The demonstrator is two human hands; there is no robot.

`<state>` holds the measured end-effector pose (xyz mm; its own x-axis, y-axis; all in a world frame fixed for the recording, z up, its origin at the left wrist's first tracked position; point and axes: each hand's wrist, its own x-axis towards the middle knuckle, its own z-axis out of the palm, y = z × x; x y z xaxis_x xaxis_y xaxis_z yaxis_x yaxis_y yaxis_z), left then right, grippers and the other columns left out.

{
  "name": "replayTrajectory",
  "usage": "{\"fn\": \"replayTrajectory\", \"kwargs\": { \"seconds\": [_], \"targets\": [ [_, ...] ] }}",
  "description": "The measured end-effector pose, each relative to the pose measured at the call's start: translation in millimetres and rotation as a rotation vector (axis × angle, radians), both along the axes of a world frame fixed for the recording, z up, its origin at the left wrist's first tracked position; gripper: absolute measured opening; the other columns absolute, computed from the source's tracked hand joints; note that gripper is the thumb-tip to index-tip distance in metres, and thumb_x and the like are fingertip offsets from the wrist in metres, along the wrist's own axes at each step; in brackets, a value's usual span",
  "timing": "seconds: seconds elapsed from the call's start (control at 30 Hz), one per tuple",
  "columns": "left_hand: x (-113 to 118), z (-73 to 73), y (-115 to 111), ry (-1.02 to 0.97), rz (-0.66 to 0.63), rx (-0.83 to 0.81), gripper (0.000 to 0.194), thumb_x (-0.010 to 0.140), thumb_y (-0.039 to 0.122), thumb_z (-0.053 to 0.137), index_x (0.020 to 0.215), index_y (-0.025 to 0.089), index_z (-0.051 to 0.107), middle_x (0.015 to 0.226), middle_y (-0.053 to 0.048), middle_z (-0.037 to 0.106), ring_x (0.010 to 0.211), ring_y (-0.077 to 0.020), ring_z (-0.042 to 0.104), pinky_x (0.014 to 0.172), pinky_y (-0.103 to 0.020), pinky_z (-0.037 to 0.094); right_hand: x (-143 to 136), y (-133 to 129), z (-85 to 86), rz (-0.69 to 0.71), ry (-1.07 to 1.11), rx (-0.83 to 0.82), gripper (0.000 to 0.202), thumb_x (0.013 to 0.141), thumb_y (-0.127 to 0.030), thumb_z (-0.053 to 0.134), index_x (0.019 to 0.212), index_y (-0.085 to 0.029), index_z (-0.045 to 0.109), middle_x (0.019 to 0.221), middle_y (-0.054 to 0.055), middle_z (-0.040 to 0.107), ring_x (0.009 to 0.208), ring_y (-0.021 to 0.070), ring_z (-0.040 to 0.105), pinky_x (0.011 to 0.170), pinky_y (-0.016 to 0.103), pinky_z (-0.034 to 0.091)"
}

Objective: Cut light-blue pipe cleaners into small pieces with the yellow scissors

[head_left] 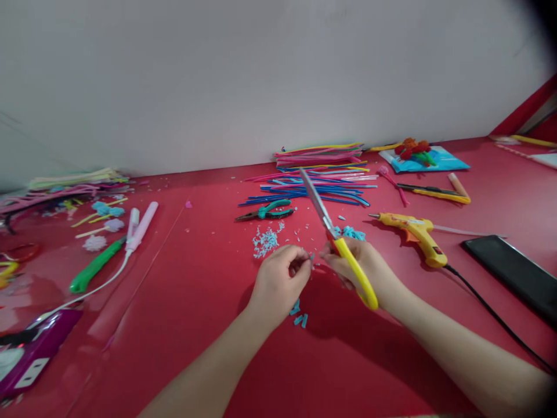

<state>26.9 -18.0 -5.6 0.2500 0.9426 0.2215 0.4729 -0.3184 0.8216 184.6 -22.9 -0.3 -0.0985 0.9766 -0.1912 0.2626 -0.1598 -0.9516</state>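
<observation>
My left hand [281, 281] is closed in a pinch, a tiny blue piece of pipe cleaner [312, 257] showing at its fingertips. Yellow-handled scissors [357, 273] rest in my right hand [365, 264], blades pointing up and away to the left. The right fingertips are close to the blue piece; whether they touch it I cannot tell. Below my hands lie several short blue cut pieces [300, 319]. Ahead of my left hand is a pile of light-blue fluff trimmings [265, 242]. Behind the scissors sits a clump of blue pieces [351, 233], partly hidden by my right hand.
Pliers [265, 212] lie before bundles of coloured pipe cleaners [313, 188] near the wall. On the right are a yellow glue gun [413, 232], a black phone [513, 276] and a cutter knife [435, 193]. On the left are a pink hair-straightener-like tool [143, 226] and a green-handled tool [98, 267].
</observation>
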Motion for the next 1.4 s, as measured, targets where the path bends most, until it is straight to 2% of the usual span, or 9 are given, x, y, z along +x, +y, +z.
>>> {"fn": "replayTrajectory", "kwargs": {
  "seconds": [0.23,0.4,0.5,0.7,0.87,0.97,1.03,1.27,1.4],
  "targets": [
    [2,-1.4,-4,0.066,-0.031,0.072,0.008,0.07,0.015,0.051,0.067,0.02,0.056,0.063,0.0,0.053,0.06,-0.0134,0.047,0.059,-0.025,0.035,-5,-1,-9.7,0.001,-0.1,0.144,0.011,0.065,-0.024,0.049,0.06,-0.018,0.041,0.05,-0.007,0.034,0.045,0.0053,0.032,0.041,0.018,0.025],
    [-6,0.8,2,0.077,0.004,0.049,0.009,0.073,0.019,0.048,0.066,0.02,0.053,0.063,0.0,0.053,0.06,-0.0123,0.047,0.058,-0.023,0.033,18,8,-6.3,-0.094,-0.162,0.125,0.01,0.064,-0.027,0.05,0.063,-0.018,0.045,0.044,-0.008,0.035,0.038,0.0055,0.032,0.038,0.018,0.024],
    [-12,-1.2,9,0.098,0.039,0.063,0.012,0.075,0.024,0.049,0.064,0.019,0.053,0.06,0.001,0.05,0.057,-0.0117,0.044,0.055,-0.023,0.031,40,20,-4.3,-0.097,-0.384,0.063,0.012,0.065,-0.03,0.048,0.064,-0.018,0.049,0.042,-0.006,0.037,0.036,0.0074,0.035,0.037,0.02,0.024],
    [-23,-6.8,20,0.104,0.035,0.064,0.023,0.075,0.027,0.05,0.053,0.018,0.047,0.05,0.003,0.038,0.049,-0.0098,0.035,0.05,-0.023,0.024,62,35,-9.8,-0.122,-0.748,0.113,0.021,0.066,-0.035,0.047,0.055,-0.018,0.045,0.046,-0.001,0.045,0.043,0.011,0.042,0.042,0.023,0.026],
    [-29,-3.2,25,0.182,0.0,-0.031,0.027,0.075,0.029,0.047,0.051,0.017,0.044,0.05,0.004,0.038,0.051,-0.0094,0.036,0.051,-0.023,0.025,54,30,-10.0,-0.148,-0.541,0.095,0.016,0.065,-0.033,0.047,0.06,-0.019,0.048,0.045,-0.003,0.043,0.04,0.0098,0.039,0.04,0.022,0.027],
    [-29,3.1,23,0.229,-0.103,-0.131,0.007,0.071,0.023,0.049,0.068,0.018,0.052,0.062,0.003,0.048,0.056,-0.0094,0.041,0.054,-0.021,0.03,42,22,-9.5,-0.086,-0.35,-0.005,0.015,0.064,-0.032,0.048,0.067,-0.018,0.051,0.044,-0.005,0.041,0.036,0.0086,0.037,0.037,0.022,0.027],
    [-29,7.6,20,0.283,-0.238,-0.17,0.008,0.069,0.018,0.048,0.075,0.019,0.054,0.068,0.003,0.05,0.059,-0.0093,0.043,0.056,-0.021,0.032,35,18,-11.4,-0.043,-0.331,-0.009,0.015,0.063,-0.032,0.048,0.069,-0.018,0.053,0.045,-0.005,0.041,0.037,0.008,0.036,0.038,0.021,0.027],
    [-30,18.2,6,0.527,-0.583,-0.171,0.007,0.063,0.017,0.053,0.068,0.019,0.057,0.076,0.002,0.052,0.066,-0.0099,0.047,0.061,-0.022,0.034,30,13,-25.3,0.092,-0.337,0.147,0.01,0.063,-0.027,0.05,0.065,-0.017,0.051,0.056,-0.003,0.047,0.054,0.0106,0.043,0.047,0.02,0.032],
    [-24,18.1,-2,0.629,-0.619,-0.102,0.004,0.063,0.021,0.057,0.067,0.019,0.057,0.076,0.001,0.05,0.069,-0.0112,0.047,0.062,-0.023,0.034,30,12,-25.2,0.086,-0.336,0.124,0.009,0.063,-0.027,0.049,0.065,-0.017,0.051,0.055,-0.004,0.045,0.052,0.0101,0.042,0.048,0.021,0.031]
  ]
}}
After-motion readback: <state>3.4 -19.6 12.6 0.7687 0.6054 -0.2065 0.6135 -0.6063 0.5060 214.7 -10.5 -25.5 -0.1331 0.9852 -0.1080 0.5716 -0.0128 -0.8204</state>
